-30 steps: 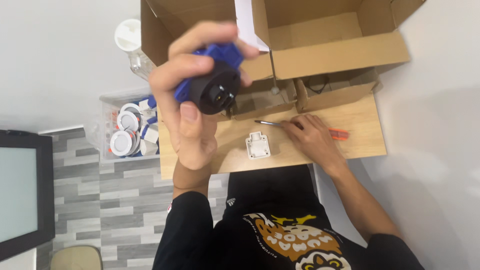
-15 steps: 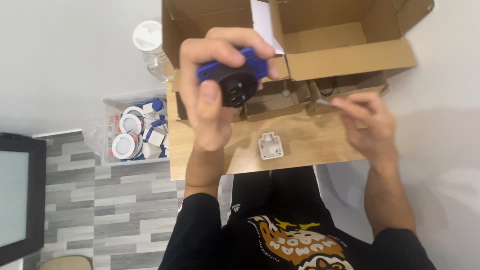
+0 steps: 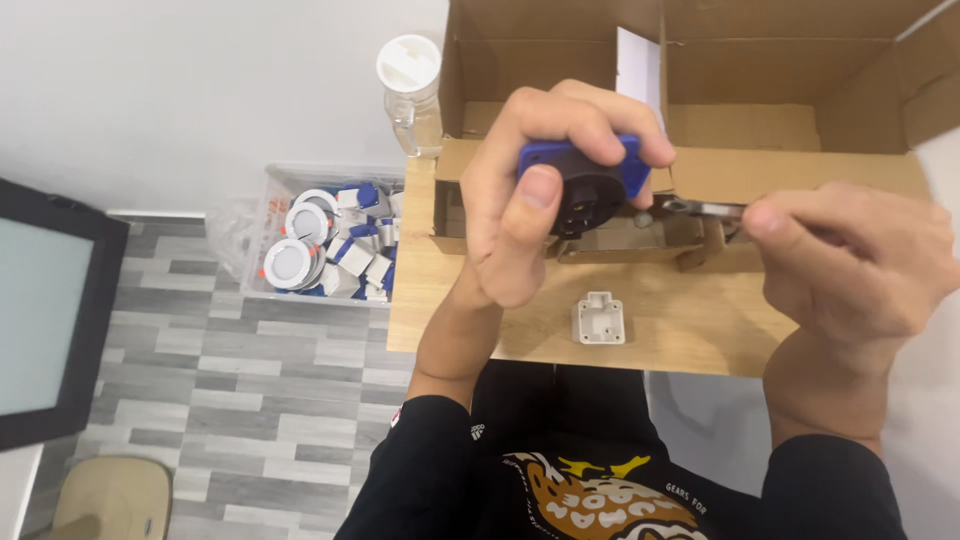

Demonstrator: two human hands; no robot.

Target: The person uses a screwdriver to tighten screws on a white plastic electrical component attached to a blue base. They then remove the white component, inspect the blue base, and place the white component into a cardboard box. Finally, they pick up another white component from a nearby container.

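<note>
A clear bin [image 3: 262, 215] of white and blue parts sits on the grey floor [image 3: 215, 400], beside the desk [image 3: 450, 310]; a capped bottle [image 3: 410, 90] stands near the cardboard box [image 3: 780, 60].

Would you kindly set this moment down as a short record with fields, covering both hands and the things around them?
left hand: raised, gripping a blue and black plug part
right hand: pinching a thin metal tool, its tip beside the plug part
small table: wooden, bearing a white plastic piece
cardboard box: open, behind the hands
clear bin: on the floor, filled with white and blue parts
bottle: clear, white cap, left of the box
</note>
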